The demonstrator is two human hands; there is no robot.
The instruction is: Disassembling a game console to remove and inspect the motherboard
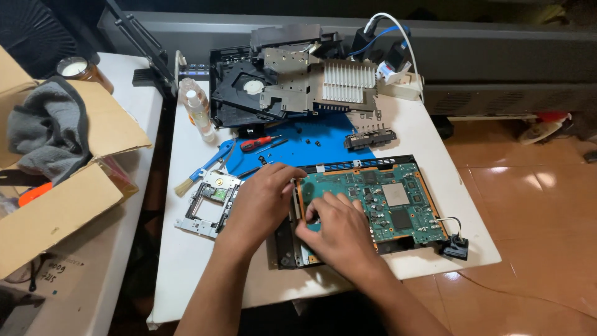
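A large green circuit board (385, 202) lies in a black tray on the white table (186, 261). My left hand (261, 202) rests at the board's left edge, fingers curled down on the edge. My right hand (339, 233) lies flat on the board's near left corner, fingers pressing something small that they hide. Whether either hand grips anything cannot be made out.
A blue mat (311, 140) holds a red screwdriver (258, 144) and small screws. Behind it stand a black disassembled chassis (249, 87) and a finned heatsink (348, 81). A metal bracket (208, 202), a brush (202, 168) and a spray bottle (198, 112) lie left; a cardboard box (56, 180) further left.
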